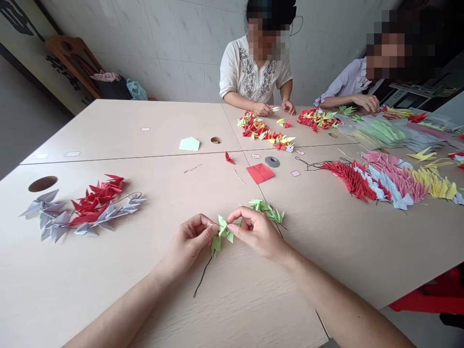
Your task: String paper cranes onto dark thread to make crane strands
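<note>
Pinching a small green folded-paper crane (pixel 222 226) from both sides here: left hand (pixel 188 244) and right hand (pixel 259 234), each grip pressed together on it, low over the pale wooden bench (pixel 145 290) at its 6 o'clock side. Its thin dark wire (pixel 203 276) is the long axis, tail pointing to 7 o'clock, with the strung green paper cranes (pixel 268 210) lying off toward 1 o'clock. Red and grey crane strands (pixel 87 210) lie at 9 o'clock.

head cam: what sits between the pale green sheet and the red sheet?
One small red crane, alone on the table, about midway between the green sheet and the red sheet. The rest of that stretch is bare. Head view.
</note>
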A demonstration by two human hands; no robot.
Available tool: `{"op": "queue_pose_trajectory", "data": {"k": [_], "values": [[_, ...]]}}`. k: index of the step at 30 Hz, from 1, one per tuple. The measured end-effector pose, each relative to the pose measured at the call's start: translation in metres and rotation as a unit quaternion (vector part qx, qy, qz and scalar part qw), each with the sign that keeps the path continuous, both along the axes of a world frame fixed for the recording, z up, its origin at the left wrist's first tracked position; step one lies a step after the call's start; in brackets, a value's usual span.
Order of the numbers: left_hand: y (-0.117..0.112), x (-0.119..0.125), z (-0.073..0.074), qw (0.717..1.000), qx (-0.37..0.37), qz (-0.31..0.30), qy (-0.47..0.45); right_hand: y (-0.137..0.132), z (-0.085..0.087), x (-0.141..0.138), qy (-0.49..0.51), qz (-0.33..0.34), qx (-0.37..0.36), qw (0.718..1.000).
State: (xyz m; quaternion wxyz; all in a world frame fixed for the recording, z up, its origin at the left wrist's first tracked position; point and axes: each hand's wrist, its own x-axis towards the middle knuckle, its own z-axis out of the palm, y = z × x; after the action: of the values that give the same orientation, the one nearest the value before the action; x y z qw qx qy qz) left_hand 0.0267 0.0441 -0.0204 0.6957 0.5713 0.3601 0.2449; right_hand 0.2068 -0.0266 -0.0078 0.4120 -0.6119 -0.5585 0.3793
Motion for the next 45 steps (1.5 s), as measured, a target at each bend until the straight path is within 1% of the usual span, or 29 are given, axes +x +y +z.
{"op": "queue_pose_trajectory", "data": {"k": [3, 8, 10, 12, 14, 15, 18, 21, 23, 24, 27, 29, 32, 36, 39, 41, 45], "values": [[-0.002, 0.0, -0.004, 1.0, 0.006, -0.019, 0.002, 0.001, -0.002, -0.002, -0.013, -0.004, 0.011, 1.0], [-0.004, -0.001, -0.011, 0.998, 0.047, -0.036, 0.038, 0.0, -0.004, -0.005, -0.041, -0.013, -0.001, 0.999], [-0.003, -0.002, -0.009, 0.995, 0.075, -0.026, 0.06, 0.0, -0.004, -0.005, -0.054, -0.02, 0.0, 0.998], [-0.002, -0.004, -0.005, 0.988, 0.117, -0.004, 0.099, 0.001, -0.006, -0.003, -0.079, -0.039, 0.01, 0.996], [-0.001, -0.006, 0.0, 0.97, 0.189, 0.008, 0.153, 0.003, -0.009, 0.0, -0.123, -0.069, 0.03, 0.99], [0.0, -0.007, 0.001, 0.955, 0.236, 0.003, 0.179, 0.004, -0.011, 0.001, -0.148, -0.085, 0.042, 0.985], [-0.001, -0.008, 0.002, 0.898, 0.367, -0.054, 0.237, 0.005, -0.016, 0.006, -0.206, -0.107, 0.067, 0.97], [-0.003, -0.008, -0.003, 0.852, 0.431, -0.101, 0.278, 0.003, -0.014, 0.007, -0.231, -0.099, 0.093, 0.964], [-0.004, -0.008, -0.007, 0.834, 0.454, -0.106, 0.295, 0.0, -0.01, 0.004, -0.238, -0.078, 0.121, 0.961], [-0.004, -0.008, -0.008, 0.83, 0.46, -0.104, 0.298, -0.001, -0.008, 0.002, -0.242, -0.057, 0.134, 0.959], [-0.003, -0.009, -0.012, 0.831, 0.462, -0.105, 0.291, -0.004, -0.006, -0.006, -0.274, 0.018, 0.144, 0.951], [-0.002, -0.009, -0.012, 0.835, 0.457, -0.111, 0.285, -0.004, -0.008, -0.01, -0.306, 0.037, 0.135, 0.942], [0.0, -0.008, -0.012, 0.836, 0.455, -0.11, 0.286, -0.001, -0.013, -0.011, -0.338, 0.025, 0.123, 0.933], [-0.001, -0.008, -0.013, 0.836, 0.46, -0.103, 0.28, 0.001, -0.015, -0.007, -0.337, -0.007, 0.114, 0.935], [-0.002, -0.009, -0.014, 0.842, 0.462, -0.087, 0.266, 0.0, -0.013, -0.006, -0.34, -0.017, 0.101, 0.935], [-0.001, -0.009, -0.016, 0.844, 0.465, -0.078, 0.254, 0.0, -0.012, -0.007, -0.338, -0.016, 0.102, 0.935], [0.002, -0.009, -0.018, 0.851, 0.458, -0.081, 0.243, 0.002, -0.012, -0.01, -0.313, -0.03, 0.122, 0.941]]}}
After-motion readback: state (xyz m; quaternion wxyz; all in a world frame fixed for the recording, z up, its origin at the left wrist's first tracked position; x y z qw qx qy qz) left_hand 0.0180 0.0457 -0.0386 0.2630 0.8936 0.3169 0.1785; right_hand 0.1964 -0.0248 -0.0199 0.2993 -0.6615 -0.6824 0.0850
